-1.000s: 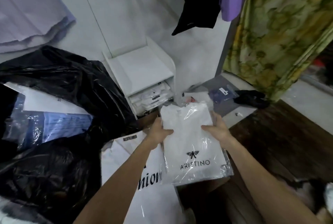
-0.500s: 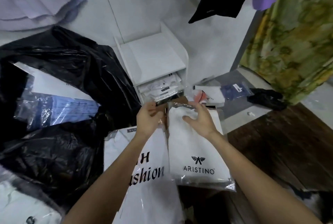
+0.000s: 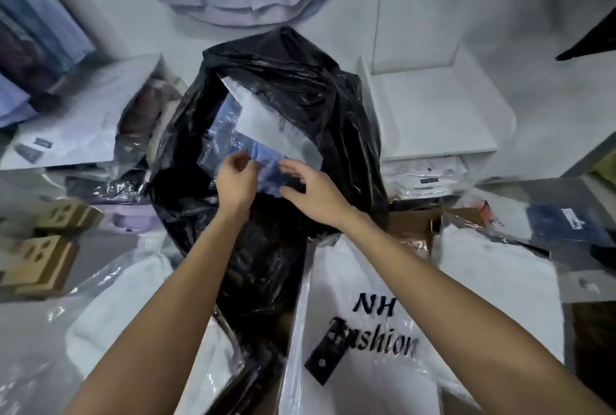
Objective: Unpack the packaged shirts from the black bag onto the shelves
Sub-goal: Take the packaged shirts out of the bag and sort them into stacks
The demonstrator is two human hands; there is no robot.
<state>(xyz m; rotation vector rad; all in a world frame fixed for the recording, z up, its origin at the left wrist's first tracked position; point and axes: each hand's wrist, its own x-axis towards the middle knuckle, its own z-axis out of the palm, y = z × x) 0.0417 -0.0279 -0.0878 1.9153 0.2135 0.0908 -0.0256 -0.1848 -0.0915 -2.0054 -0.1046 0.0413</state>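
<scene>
the left hand [image 3: 237, 181] is curled, fingertips pinching the clear wrap of a blue packaged shirt [image 3: 233, 144] at the mouth of the black bag [image 3: 300, 97]. the right hand [image 3: 311, 196], fingers spread loosely, touches the same packet's near edge without closing on it. the shirt lies half inside the bag under a white packet [image 3: 266, 121]. to the right, white shelves [image 3: 430, 121] hold stacked packaged shirts [image 3: 421, 178].
</scene>
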